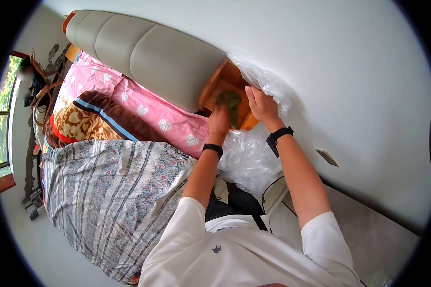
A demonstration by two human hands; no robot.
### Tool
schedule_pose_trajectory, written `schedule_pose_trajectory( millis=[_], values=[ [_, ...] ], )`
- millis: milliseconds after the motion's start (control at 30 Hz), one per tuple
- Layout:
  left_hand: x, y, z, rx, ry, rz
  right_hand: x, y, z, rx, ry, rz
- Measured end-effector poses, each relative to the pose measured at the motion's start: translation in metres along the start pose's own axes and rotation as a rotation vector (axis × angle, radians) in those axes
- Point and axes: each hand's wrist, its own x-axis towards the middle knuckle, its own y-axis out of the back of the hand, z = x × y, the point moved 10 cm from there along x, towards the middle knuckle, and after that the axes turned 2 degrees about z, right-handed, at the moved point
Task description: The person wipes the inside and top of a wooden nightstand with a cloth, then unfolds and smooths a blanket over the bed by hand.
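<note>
A wooden bedside cabinet [217,82] stands beside the padded headboard, with clear plastic wrap around it. Over the cabinet, my left hand [219,120] has its fingers closed on a green cloth [233,106], which lies against the wood. On the other side, my right hand [263,107] is at the cabinet's right edge, its fingers stretched out beside the upper plastic wrap [268,85]. Whether those fingers touch the plastic I cannot tell. More crumpled plastic [249,160] hangs below my hands, in front of the cabinet.
On the left is a bed with a grey headboard [170,62], a pink heart-patterned sheet [141,109], a brown blanket [93,119] and a striped floral cover [115,191]. A white wall [349,91] with a socket plate [327,157] borders the right. A window [2,110] is far left.
</note>
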Motion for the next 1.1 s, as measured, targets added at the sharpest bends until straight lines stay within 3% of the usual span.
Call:
schedule_pose_trajectory(
  millis=[100,300,500,633,700,767,900,1000,1067,1100],
  values=[
    [-0.036,0.002,-0.008,-0.085,0.085,-0.028,-0.008,-0.005,0.006,-0.031,-0.077,-0.044],
    [-0.035,0.004,-0.017,-0.043,0.097,-0.015,-0.003,0.006,-0.003,-0.038,0.052,0.102],
    [-0.006,0.008,-0.033,0.075,0.103,-0.116,-0.005,0.005,-0.002,0.016,-0.056,-0.013],
    [-0.025,0.012,-0.048,-0.044,0.217,-0.06,-0.004,-0.009,0.016,-0.035,-0.133,-0.069],
    [-0.032,0.006,-0.052,-0.248,0.208,-0.11,-0.004,-0.006,0.017,-0.016,-0.124,-0.056],
    [-0.015,-0.018,-0.077,-0.132,0.231,-0.221,-0.005,-0.007,0.014,-0.028,-0.067,-0.034],
    [0.012,-0.033,-0.077,-0.332,0.024,-0.229,-0.007,-0.001,0.016,0.025,-0.085,0.026],
    [-0.013,-0.044,-0.074,-0.536,0.113,-0.256,-0.007,0.001,0.014,0.015,0.004,0.13],
    [-0.047,-0.066,-0.034,-1.043,0.377,-0.566,-0.008,0.002,0.014,0.014,-0.016,0.095],
    [-0.058,-0.066,-0.011,-1.081,0.412,-0.677,-0.007,0.001,0.013,0.002,-0.026,0.064]
  ],
)
